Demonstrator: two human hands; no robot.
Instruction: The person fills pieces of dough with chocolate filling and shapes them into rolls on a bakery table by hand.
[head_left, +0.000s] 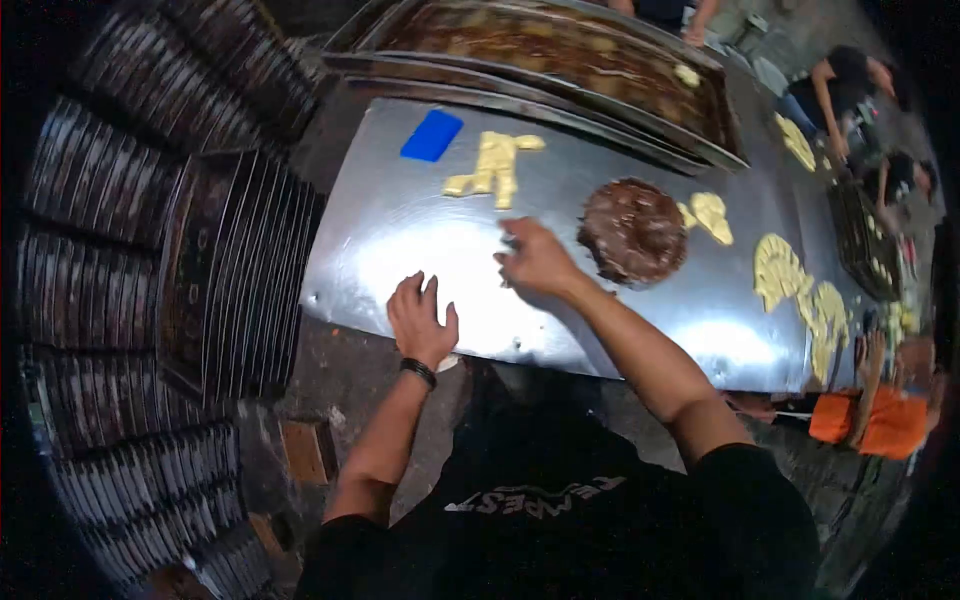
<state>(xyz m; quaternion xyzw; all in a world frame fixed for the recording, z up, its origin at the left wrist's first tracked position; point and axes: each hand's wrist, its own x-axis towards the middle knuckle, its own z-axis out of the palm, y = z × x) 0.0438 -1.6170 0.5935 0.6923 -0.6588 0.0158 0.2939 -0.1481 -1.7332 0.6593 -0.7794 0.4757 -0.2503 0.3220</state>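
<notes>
My left hand [422,322] rests over the near edge of the metal table [400,240], fingers apart and holding nothing. My right hand [540,258] is closed above the table's middle; a small dark bit shows at its fingers, too blurred to name. Just right of that hand lies a round mound of glossy brown, chocolate-like paste [634,231]. Beyond my hands is a cluster of pale dough strips [494,168]. A flat blue scraper [432,135] lies to its left. Smaller dough pieces [710,217] sit right of the mound.
Long browned trays [560,90] stand along the table's far side. Stacked metal trays [235,275] fill the left. More dough strips [778,272] lie at the right end, near a person in orange [868,424]. Other people work at the far right. A wooden block [308,450] is on the floor.
</notes>
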